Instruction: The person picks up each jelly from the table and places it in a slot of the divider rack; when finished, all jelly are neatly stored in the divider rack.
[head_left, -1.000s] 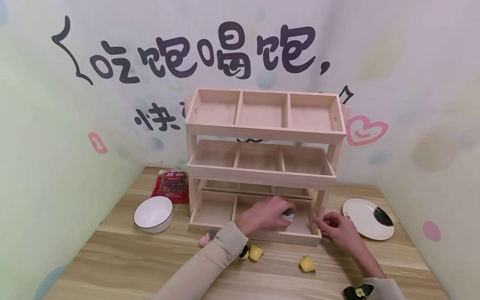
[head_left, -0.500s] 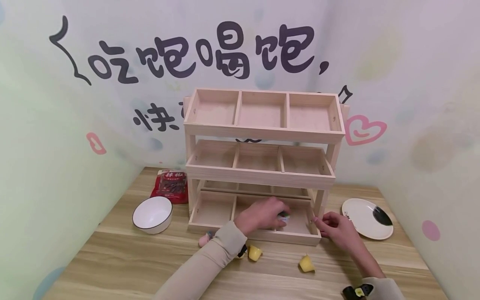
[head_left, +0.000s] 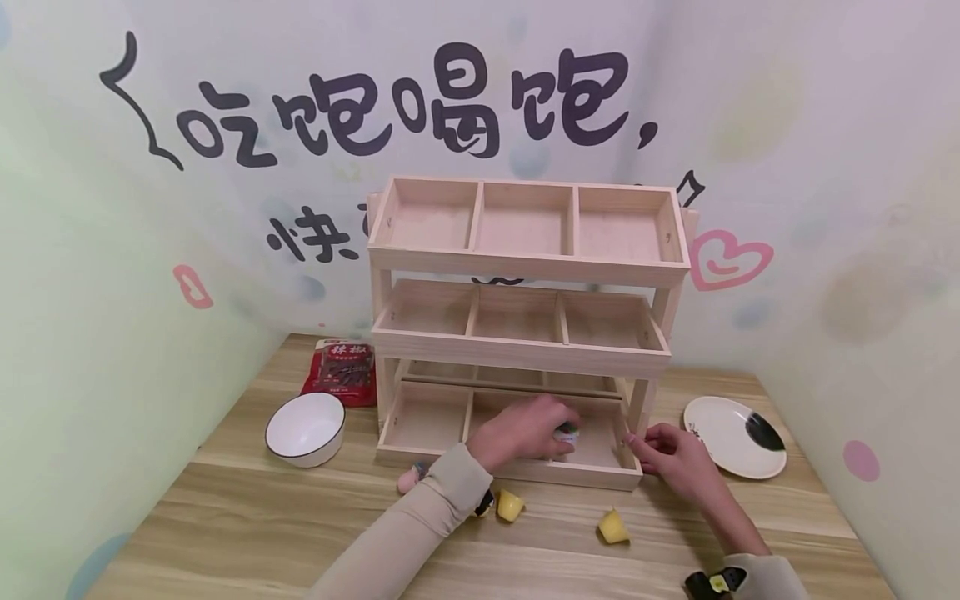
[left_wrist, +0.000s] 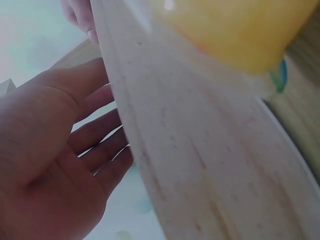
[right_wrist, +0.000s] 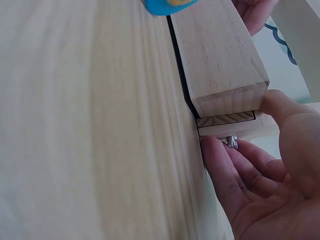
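Note:
In the head view a three-tier wooden rack (head_left: 525, 358) stands on the table, each tier split into three compartments. My left hand (head_left: 525, 429) reaches over the bottom tray (head_left: 592, 477) and holds a small green-and-white item (head_left: 567, 437), mostly covered by the fingers. The left wrist view shows that hand (left_wrist: 60, 145) with its fingertips hidden behind the tray's front board (left_wrist: 200, 165). At the bottom tray's right end, my right hand (head_left: 678, 462) grips the corner. In the right wrist view a metal bolt (right_wrist: 232, 142) sticks out beside its fingers (right_wrist: 220, 165).
Two yellow jelly cups (head_left: 510, 506) (head_left: 614, 527) and a pink item (head_left: 410, 478) lie before the rack. A white bowl (head_left: 306, 429) and red packet (head_left: 341, 372) of dried chillies are at left. A plate (head_left: 737, 438) with a black patch lies at right.
My left hand has shifted slightly left and down within the bottom tray with the small item, then stayed nearly still. The right hand keeps its place at the tray's corner.

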